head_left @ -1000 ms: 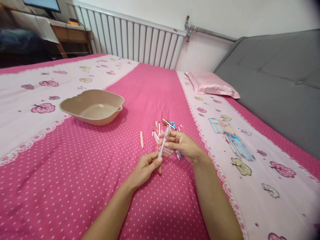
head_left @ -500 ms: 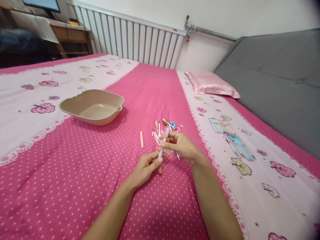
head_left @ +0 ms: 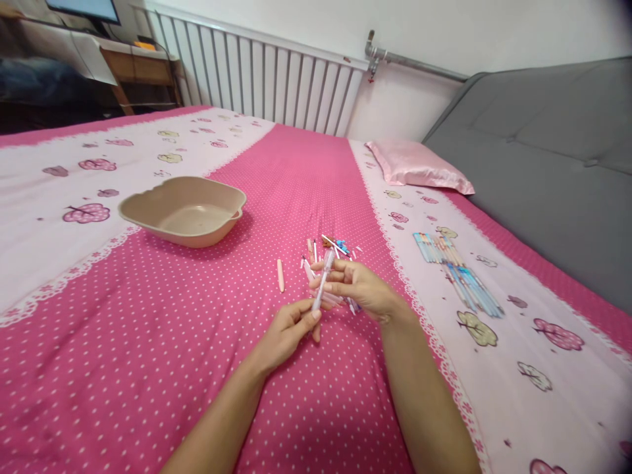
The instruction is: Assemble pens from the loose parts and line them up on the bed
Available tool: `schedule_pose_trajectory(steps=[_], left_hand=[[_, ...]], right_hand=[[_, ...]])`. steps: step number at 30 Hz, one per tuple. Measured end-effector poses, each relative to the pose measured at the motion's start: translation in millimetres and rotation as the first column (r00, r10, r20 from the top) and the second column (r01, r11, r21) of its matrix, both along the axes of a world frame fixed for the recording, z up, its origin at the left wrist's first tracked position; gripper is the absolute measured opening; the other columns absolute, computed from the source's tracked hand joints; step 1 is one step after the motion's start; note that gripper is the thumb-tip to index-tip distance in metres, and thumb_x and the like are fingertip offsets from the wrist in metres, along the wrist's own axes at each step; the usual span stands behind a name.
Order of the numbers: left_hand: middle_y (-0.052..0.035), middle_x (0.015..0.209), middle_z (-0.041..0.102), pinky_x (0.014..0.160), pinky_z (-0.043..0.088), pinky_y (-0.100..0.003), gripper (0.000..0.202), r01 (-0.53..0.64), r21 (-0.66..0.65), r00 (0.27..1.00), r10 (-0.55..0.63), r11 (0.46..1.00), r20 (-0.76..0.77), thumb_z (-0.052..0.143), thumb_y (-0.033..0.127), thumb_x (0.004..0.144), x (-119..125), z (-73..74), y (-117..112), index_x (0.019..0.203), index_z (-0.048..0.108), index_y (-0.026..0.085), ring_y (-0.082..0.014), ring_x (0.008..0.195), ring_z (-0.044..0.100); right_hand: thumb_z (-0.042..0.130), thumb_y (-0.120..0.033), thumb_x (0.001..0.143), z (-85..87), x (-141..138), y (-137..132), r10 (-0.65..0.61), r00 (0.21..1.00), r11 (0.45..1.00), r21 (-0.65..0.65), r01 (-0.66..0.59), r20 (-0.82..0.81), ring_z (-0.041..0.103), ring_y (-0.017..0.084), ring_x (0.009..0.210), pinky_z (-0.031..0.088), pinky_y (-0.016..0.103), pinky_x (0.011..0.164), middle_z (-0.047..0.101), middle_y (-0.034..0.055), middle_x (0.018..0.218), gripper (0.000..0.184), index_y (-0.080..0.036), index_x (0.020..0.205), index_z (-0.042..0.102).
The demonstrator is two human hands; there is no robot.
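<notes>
A pale lilac pen (head_left: 322,284) is held slantwise between both hands, its upper end pointing away from me. My left hand (head_left: 291,329) pinches the lower end between thumb and fingers. My right hand (head_left: 363,288) is closed loosely around the upper part, with the thumb on the near side and fingers reaching behind it. Under and beyond the hands lies a loose pile of pen parts (head_left: 316,250), partly hidden by them. Some blue and brown small pieces (head_left: 342,247) sit at its far side. A peach pen barrel (head_left: 280,275) lies apart, left of the pile.
To the left stands a beige plastic basin (head_left: 197,230) on the pink dotted bedspread (head_left: 306,171). Two rows of assembled-looking pens (head_left: 471,286) lie at the right. Farther back are a pink pillow (head_left: 419,164), a grey headboard (head_left: 543,131) and a white radiator (head_left: 257,72).
The fingers of my right hand have shifted and spread slightly around the pen. My left hand keeps its pinch, and the pen has hardly moved.
</notes>
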State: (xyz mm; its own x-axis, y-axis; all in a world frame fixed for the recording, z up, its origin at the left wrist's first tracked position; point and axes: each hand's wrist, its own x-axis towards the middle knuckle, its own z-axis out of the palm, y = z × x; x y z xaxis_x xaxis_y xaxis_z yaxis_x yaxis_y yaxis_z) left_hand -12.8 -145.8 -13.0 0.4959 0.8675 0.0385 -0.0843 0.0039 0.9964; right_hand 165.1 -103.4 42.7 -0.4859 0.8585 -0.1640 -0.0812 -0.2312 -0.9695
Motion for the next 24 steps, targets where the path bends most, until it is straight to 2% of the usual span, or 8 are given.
schedule_pose_trajectory(steps=[6,9,11,16,19,24], left_hand=[[-0.0009,0.061,0.058,0.063,0.038,-0.027,0.041,0.003,-0.007,1.000,-0.003,1.000,0.003,0.051,0.045,0.088,0.1,0.7,-0.6,0.109,0.064,0.011,-0.0122,0.060,0.051],[-0.0008,0.061,0.058,0.062,0.038,-0.027,0.041,0.002,-0.014,1.000,-0.002,1.000,0.014,0.052,0.045,0.088,0.4,0.5,-0.8,0.109,0.064,0.012,-0.0123,0.059,0.051],[-0.0008,0.061,0.058,0.062,0.038,-0.026,0.040,-0.003,-0.017,1.000,0.003,1.000,0.016,0.053,0.044,0.088,0.5,0.6,-0.8,0.108,0.064,0.012,-0.0123,0.059,0.051],[-0.0013,0.061,0.058,0.063,0.038,-0.027,0.040,-0.009,-0.015,1.000,0.009,1.000,0.015,0.053,0.045,0.088,0.5,1.8,-0.9,0.106,0.065,0.012,-0.0127,0.059,0.051],[-0.0013,0.060,0.058,0.063,0.038,-0.027,0.043,-0.005,-0.012,1.000,0.005,1.000,0.008,0.052,0.046,0.087,0.1,2.3,-0.8,0.110,0.064,0.011,-0.0130,0.060,0.051],[-0.0013,0.061,0.058,0.063,0.038,-0.027,0.042,0.000,0.000,1.000,0.000,1.000,0.005,0.052,0.045,0.088,-0.1,1.2,-0.3,0.109,0.065,0.012,-0.0126,0.060,0.051]], right_hand=[[0.080,-0.023,0.065,-1.8,-2.9,-0.6,-0.059,0.996,0.998,0.019,0.057,0.066,0.066,0.012,0.076,0.051,0.025,0.072,0.068,0.0013,0.081,0.048,-0.017,0.108,0.062],[0.082,-0.022,0.062,-1.4,-4.6,-0.9,-0.073,0.993,0.997,0.023,0.072,0.096,0.063,0.011,0.069,0.050,0.025,0.069,0.067,0.0003,0.079,0.051,-0.017,0.108,0.062],[0.082,-0.021,0.060,0.0,-5.2,-1.0,-0.085,0.992,0.996,0.021,0.083,0.094,0.063,0.011,0.071,0.051,0.026,0.071,0.067,0.0015,0.083,0.051,-0.017,0.107,0.062],[0.079,-0.021,0.066,3.5,-2.5,-0.9,-0.002,1.000,1.000,-0.008,0.002,-0.001,0.065,0.013,0.084,0.052,0.028,0.076,0.067,0.0077,0.106,0.053,-0.018,0.114,0.059],[0.077,-0.019,0.068,3.1,-0.2,-0.7,0.043,0.998,0.999,-0.025,-0.044,-0.042,0.066,0.013,0.082,0.052,0.028,0.077,0.068,0.0073,0.104,0.054,-0.019,0.118,0.056],[0.077,-0.019,0.067,0.8,-0.4,-0.5,0.012,1.000,1.000,-0.021,-0.013,-0.010,0.066,0.014,0.082,0.052,0.029,0.079,0.070,0.0055,0.092,0.050,-0.017,0.114,0.059]])
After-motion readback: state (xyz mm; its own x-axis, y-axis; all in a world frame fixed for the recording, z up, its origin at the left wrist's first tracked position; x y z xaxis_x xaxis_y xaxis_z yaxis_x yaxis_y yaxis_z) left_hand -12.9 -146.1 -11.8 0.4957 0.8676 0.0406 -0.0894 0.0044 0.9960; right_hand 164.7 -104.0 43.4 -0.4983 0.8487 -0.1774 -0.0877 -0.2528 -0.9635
